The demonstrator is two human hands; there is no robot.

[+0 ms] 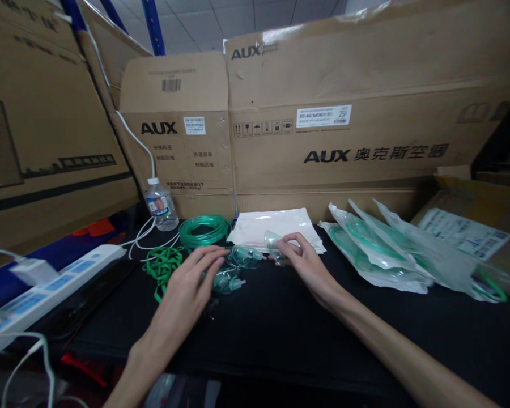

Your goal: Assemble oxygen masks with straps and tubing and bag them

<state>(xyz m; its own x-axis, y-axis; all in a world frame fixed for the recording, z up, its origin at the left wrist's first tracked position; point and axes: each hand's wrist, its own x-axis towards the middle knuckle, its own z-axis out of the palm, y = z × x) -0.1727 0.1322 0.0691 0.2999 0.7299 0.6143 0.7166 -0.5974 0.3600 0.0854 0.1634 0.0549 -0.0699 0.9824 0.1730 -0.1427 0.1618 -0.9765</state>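
My left hand (pixel 193 277) is closed, its fingertips pinched at the edge of a clear green plastic mask (pixel 245 256) with a pale connector. Just below, a second green mask piece (pixel 227 282) lies on the black table, partly covered by my fingers. My right hand (pixel 300 255) holds a clear, flared plastic cup (pixel 272 240) between thumb and fingers, a little above the table. Its lower part is hidden by my fingers. Left of the masks lie a bundle of green elastic straps (pixel 164 266) and a coil of green tubing (pixel 204 231).
White flat packaging (pixel 276 224) lies behind my hands. Several clear bags (pixel 378 249) with green parts lie at the right. A water bottle (pixel 161 205) stands at the back left, near a white power strip (pixel 74 277) with cables. Large cardboard boxes (pixel 272 175) wall off the back.
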